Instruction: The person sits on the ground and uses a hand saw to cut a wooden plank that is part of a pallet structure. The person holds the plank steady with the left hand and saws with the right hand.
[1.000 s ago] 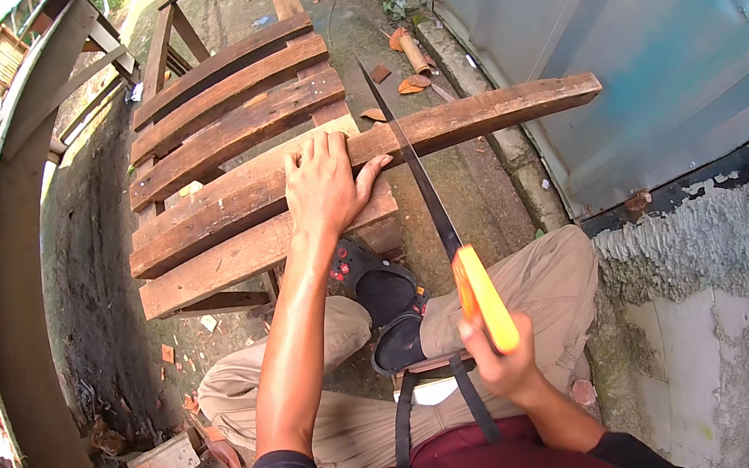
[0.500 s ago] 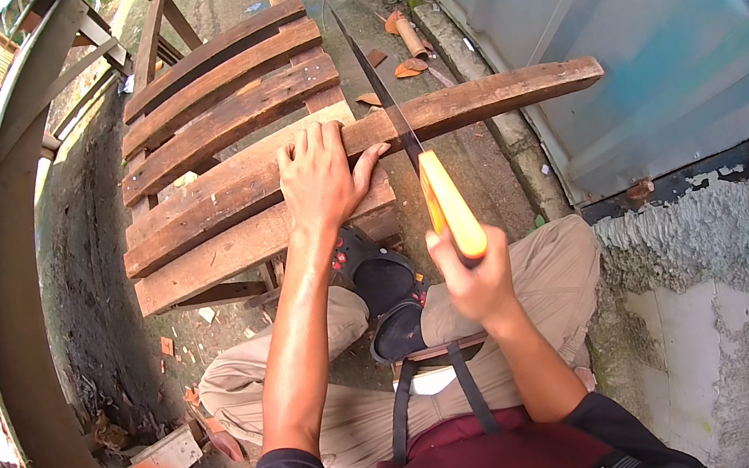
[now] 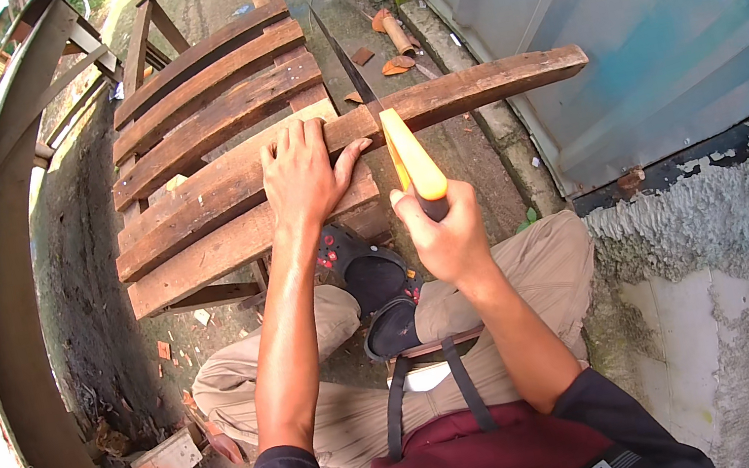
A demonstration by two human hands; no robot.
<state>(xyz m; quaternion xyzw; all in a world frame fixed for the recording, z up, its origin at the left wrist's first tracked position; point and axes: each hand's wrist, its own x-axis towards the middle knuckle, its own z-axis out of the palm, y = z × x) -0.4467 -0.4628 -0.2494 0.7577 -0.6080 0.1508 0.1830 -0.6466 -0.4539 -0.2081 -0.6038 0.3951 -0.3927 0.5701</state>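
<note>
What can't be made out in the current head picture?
Head view:
Right hand: most fingertips hidden by its grip.
Left hand: palm hidden by its back.
Beam: any cut's depth hidden by the saw.
Slatted frame: far end cut off by upper edge.

Right hand (image 3: 445, 236) — open air to its right, until the metal wall (image 3: 637, 17); plank (image 3: 494, 85) crossing ahead; trouser leg (image 3: 543, 254) behind-right. Left hand (image 3: 307, 181) — slatted counter (image 3: 217, 133) blocking leftward and ahead, at low level.

A long brown board (image 3: 470, 92) lies crosswise, its right end jutting out; a yellow-handled saw (image 3: 407, 148) crosses it, tip forward.
</note>
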